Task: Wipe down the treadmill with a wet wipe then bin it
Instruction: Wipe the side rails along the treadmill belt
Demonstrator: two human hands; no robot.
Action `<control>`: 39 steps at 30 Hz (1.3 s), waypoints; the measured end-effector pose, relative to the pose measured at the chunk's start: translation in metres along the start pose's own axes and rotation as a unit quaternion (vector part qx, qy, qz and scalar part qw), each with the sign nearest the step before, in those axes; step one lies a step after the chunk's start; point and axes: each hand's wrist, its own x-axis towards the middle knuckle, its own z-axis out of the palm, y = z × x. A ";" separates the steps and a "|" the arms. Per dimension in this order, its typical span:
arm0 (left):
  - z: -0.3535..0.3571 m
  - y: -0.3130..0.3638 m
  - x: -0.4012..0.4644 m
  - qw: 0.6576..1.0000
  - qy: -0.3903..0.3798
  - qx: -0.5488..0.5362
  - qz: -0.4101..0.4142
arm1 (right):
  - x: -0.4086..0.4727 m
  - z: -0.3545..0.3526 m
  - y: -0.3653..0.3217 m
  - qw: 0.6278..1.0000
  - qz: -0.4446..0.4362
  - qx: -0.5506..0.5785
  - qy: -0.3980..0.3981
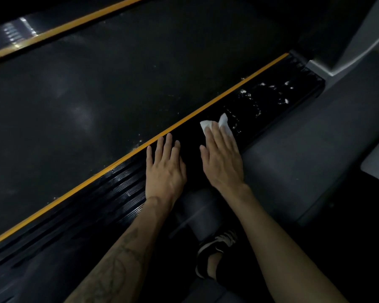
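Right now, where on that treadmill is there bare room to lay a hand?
The wide belt, between the two yellow stripes, lies bare. The side rail is free below the left hand. It is crowded where that hand and the right hand, pressing the wipe, lie side by side.

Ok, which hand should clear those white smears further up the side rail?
Right. The right hand already presses the wet wipe just short of the white smears; the left hand rests flat, empty, further back.
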 end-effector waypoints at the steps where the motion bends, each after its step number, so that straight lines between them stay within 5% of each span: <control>1: 0.000 0.001 0.000 1.000 -0.002 -0.001 -0.002 | -0.010 0.000 -0.006 1.000 0.016 -0.002 0.008; 8: 0.003 -0.002 0.003 1.000 0.003 -0.013 0.005 | 0.002 0.005 0.001 0.999 -0.042 0.014 0.031; 13: 0.003 -0.001 0.006 1.000 -0.013 0.001 0.007 | -0.026 0.007 -0.011 0.999 0.022 -0.002 0.037; 18: 0.005 0.002 0.009 1.000 -0.010 -0.004 0.009 | -0.009 0.012 -0.005 0.997 -0.051 0.024 0.049; 24: 0.004 0.006 0.012 1.000 -0.002 -0.017 -0.006 | -0.035 0.006 -0.002 0.998 0.026 0.018 0.055; 30: 0.006 0.012 0.015 0.999 0.006 -0.031 -0.019 | -0.014 0.010 0.005 0.998 -0.030 0.029 0.047; 36: 0.005 0.013 0.017 1.000 0.005 -0.017 -0.015 | -0.043 0.013 -0.016 0.995 0.043 0.048 0.078; 39: 0.005 0.012 0.018 1.000 -0.001 -0.012 -0.012 | -0.030 0.013 -0.017 0.996 0.010 0.057 0.062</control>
